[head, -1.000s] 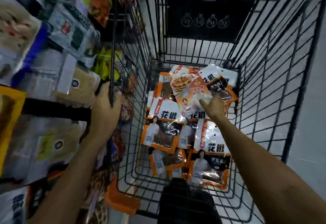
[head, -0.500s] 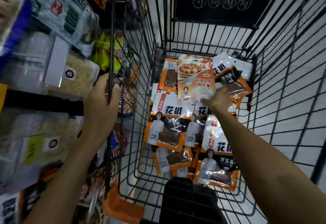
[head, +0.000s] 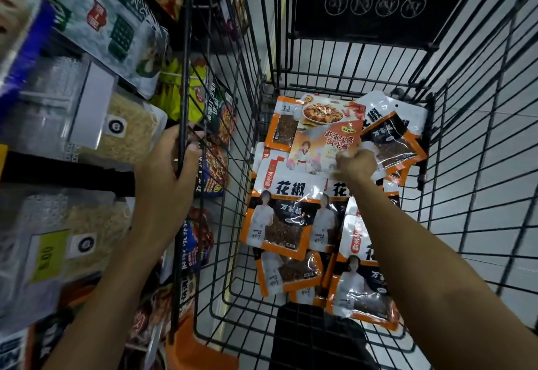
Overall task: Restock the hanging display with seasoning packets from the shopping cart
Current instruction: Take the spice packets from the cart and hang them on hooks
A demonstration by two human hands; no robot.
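Observation:
A black wire shopping cart (head: 477,148) fills the middle of the view. Several orange, white and black seasoning packets (head: 279,218) lie piled on its floor. My right hand (head: 356,163) reaches down into the cart and pinches the lower right corner of an orange packet with a tofu dish printed on it (head: 326,133), which lies on top of the pile. My left hand (head: 167,163) is wrapped around the cart's left rim bar (head: 184,58). The hanging display (head: 116,29) of bagged goods is on the left.
Shelves on the left hold bags of noodles (head: 128,130) and other packets, some blurred. A black panel with round pictograms (head: 375,2) hangs at the cart's far end. A dark object (head: 317,337) sits at the cart's near end. Pale tiled floor shows through the right wall.
My right hand has taken the tofu packet by its lower corner, and the packet's top has swung toward the far end. The view has tilted down toward the cart. My left hand still grips the bar.

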